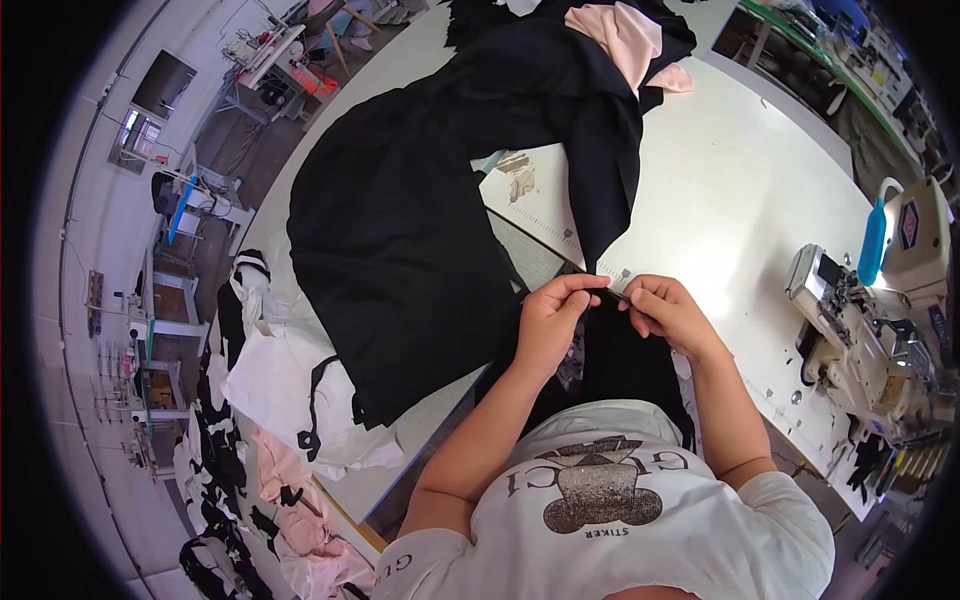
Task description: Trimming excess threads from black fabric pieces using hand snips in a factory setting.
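Black cloth spread over the left of the white table.
Seen from the head: narrow end of cloth reaching the near edge, pinched between thumb and finger of left hand; right hand just beside, closed on a small dark thing, too small to tell; pink cloth far; machine right.

One left grip, one right grip (two altogether), one large black cloth, one white shirt.
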Tool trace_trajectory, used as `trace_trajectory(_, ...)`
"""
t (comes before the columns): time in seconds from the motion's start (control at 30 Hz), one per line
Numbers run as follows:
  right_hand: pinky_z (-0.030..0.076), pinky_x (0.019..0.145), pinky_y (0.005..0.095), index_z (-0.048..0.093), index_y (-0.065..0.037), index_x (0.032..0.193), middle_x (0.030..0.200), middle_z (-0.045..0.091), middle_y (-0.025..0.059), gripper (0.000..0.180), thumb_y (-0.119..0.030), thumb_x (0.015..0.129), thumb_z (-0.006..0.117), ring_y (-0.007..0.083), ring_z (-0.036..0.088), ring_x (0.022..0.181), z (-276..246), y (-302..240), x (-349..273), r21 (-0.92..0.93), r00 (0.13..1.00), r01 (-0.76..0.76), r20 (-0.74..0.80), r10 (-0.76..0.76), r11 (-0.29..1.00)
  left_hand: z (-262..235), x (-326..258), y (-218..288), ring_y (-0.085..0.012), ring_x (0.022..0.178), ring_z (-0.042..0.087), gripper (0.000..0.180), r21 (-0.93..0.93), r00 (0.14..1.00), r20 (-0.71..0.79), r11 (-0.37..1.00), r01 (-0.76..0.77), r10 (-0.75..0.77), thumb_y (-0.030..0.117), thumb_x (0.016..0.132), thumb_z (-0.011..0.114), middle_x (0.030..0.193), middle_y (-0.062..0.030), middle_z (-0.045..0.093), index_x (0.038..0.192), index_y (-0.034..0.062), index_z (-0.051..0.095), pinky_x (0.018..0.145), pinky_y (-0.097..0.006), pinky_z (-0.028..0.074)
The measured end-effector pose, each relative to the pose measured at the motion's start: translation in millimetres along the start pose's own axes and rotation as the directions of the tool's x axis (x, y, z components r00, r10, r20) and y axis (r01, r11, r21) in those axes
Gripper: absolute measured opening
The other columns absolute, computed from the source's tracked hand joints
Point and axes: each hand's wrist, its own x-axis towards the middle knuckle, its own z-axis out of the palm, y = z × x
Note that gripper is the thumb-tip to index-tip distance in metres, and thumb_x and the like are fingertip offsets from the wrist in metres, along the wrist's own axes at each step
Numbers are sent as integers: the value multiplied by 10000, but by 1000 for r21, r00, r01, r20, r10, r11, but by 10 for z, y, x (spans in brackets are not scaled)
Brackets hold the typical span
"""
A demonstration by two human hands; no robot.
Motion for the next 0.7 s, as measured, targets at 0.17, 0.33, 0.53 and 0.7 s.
trace_trajectory(0.17,229,429,184,607,-27,882,594,538,3,279,-290,962,558,31,413,465,-45,32,18,-62,999,27,-35,-29,998,103,-22,173,-107,852,640,322,-136,991,75,984,118,-109,-11,922,556,1198,-74,639,1244,-5,562,784,-227,496)
trace_trajectory(0.33,263,446,188,617,-33,850,606,552,-5,253,-265,944,582,38,445,489,40,27,140,-99,1000,7,0,-8,995,48,-43,215,-109,833,643,380,-169,984,124,974,150,-130,-31,900,559,1133,-79,642,1278,-6,528,772,-230,508)
trace_trajectory(0.53,289,434,203,624,-59,784,651,594,7,207,-224,908,621,45,428,481,55,105,165,-91,996,29,-78,-36,995,81,-15,105,-120,779,656,381,-247,979,177,958,148,-105,-21,899,550,977,-71,657,1278,20,531,712,-230,517)
trace_trajectory(0.7,439,534,220,600,1,899,608,539,4,317,-306,970,565,65,449,492,131,184,196,-39,998,26,-49,-28,999,54,-60,105,-130,767,664,408,-231,977,196,965,126,-81,-85,862,523,978,-85,641,1259,5,536,665,-225,521)
